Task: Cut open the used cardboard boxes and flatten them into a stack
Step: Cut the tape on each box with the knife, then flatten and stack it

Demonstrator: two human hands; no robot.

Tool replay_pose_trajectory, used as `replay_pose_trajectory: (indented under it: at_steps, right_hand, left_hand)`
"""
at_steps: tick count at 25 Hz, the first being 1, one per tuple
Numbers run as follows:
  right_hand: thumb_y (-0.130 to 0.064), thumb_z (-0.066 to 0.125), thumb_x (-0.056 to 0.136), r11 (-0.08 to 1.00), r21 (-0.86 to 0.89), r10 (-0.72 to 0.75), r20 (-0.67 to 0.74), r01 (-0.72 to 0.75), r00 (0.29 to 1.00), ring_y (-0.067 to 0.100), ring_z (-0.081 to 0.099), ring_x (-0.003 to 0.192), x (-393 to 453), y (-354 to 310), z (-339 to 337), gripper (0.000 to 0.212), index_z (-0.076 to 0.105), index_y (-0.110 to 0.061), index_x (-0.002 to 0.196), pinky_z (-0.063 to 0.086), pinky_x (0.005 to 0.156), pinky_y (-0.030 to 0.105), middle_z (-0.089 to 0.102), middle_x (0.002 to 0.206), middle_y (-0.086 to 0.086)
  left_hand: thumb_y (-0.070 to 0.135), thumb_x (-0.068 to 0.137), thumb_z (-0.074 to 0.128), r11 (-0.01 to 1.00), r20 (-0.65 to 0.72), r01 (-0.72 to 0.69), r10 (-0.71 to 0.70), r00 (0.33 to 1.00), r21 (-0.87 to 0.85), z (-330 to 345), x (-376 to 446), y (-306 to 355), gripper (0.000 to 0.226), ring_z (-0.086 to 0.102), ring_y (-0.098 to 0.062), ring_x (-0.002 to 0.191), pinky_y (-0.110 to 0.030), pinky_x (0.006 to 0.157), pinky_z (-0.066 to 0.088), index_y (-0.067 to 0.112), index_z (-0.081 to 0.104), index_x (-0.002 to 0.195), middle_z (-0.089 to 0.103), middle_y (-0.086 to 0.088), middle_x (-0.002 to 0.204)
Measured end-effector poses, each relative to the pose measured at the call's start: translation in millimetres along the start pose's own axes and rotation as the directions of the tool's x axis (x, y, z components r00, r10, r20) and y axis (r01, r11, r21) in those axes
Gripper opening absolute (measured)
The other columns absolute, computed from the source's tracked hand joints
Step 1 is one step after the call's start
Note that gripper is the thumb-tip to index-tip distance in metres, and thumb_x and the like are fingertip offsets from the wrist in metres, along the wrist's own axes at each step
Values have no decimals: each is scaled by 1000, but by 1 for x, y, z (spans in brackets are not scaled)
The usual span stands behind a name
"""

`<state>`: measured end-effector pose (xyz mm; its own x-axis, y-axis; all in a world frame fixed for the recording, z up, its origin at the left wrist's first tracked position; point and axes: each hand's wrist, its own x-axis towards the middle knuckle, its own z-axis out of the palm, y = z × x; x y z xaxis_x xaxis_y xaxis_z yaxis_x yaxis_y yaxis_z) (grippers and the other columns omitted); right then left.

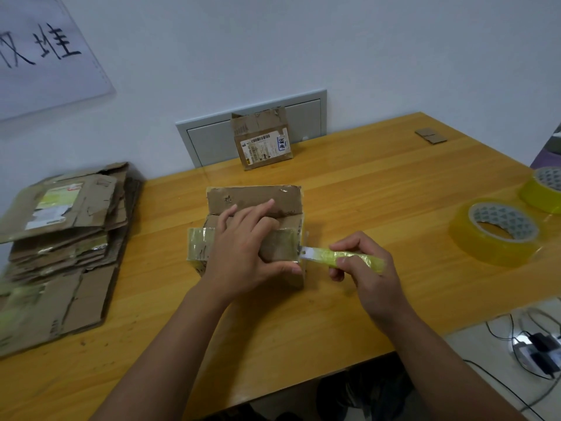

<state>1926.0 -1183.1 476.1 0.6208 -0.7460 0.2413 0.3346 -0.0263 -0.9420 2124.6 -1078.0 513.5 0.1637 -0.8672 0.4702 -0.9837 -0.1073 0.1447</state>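
The right hand (361, 262) grips a knife (343, 257) with a yellow-green handle, fingers and thumb curled round it, the pale blade end pointing left and meeting the right edge of the box (252, 232). The left hand (243, 247) lies on top of that box, fingers spread across its taped front flap and thumb hooked over the near edge, holding it down. The box stands in the middle of the table (349, 183), its far flap raised and its front wrapped in clear tape.

Boxes in view: one under the hands, and a second box (262, 141) standing upright at the far edge of the table, leaning against a grey wall panel (212, 138), with a shipping label on its face. To the left is one stack (60, 238) of flattened cardboard, many sheets deep; how many cannot be told.

Two tape rolls lie at the right: a near roll (494, 232) flat on the table, and a far roll (543, 189) partly cut off by the frame. One small cardboard scrap (430, 136) lies near the far right corner. A paper sheet (45, 53) with handwritten characters hangs on the wall. Cables (534, 347) lie on a lower surface at the right.
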Motion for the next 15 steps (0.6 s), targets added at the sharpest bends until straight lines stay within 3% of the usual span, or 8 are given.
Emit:
replay_pose_trajectory:
  at_steps: [5, 9, 13, 15]
  right_hand:
    - [-10, 55, 79, 999, 34, -3, -102, 6, 995, 19, 60, 62, 3, -2, -8, 20, 70, -23, 83, 48, 57, 27, 63, 64, 5]
    - [-22, 56, 92, 993, -103, -65, -155, 50, 986, 16, 65, 70, 11, 1, -9, 23, 68, -38, 103, 52, 62, 25, 70, 79, 6]
    - [-33, 51, 100, 923, -309, -241, 1, 230, 970, 8, 68, 97, 17, 2, 12, 21, 61, -39, 118, 51, 77, 17, 73, 103, -6]
    - [-35, 52, 98, 847, -444, -270, 113, 291, 956, 5, 66, 100, 19, 4, 23, 27, 58, -33, 125, 54, 79, 23, 70, 112, -6]
  left_hand:
    - [83, 68, 56, 998, -121, -49, 54, 991, 47, 3, -4, 1, 68, 52, -20, 122, -45, 111, 24, 30, 48, 109, 55, -1, 138]
    - [75, 72, 64, 991, -257, -89, 112, 960, 98, 7, -10, 4, 63, 56, -21, 116, -39, 100, 31, 26, 50, 109, 62, -2, 128]
    - [66, 75, 69, 979, -358, -88, 150, 922, 184, 10, -19, 9, 56, 60, -23, 112, -39, 94, 36, 21, 51, 104, 67, -3, 121]
    - [60, 80, 68, 975, -380, -76, 152, 912, 208, 9, -23, 10, 50, 62, -22, 109, -38, 91, 38, 19, 51, 102, 68, -4, 118]
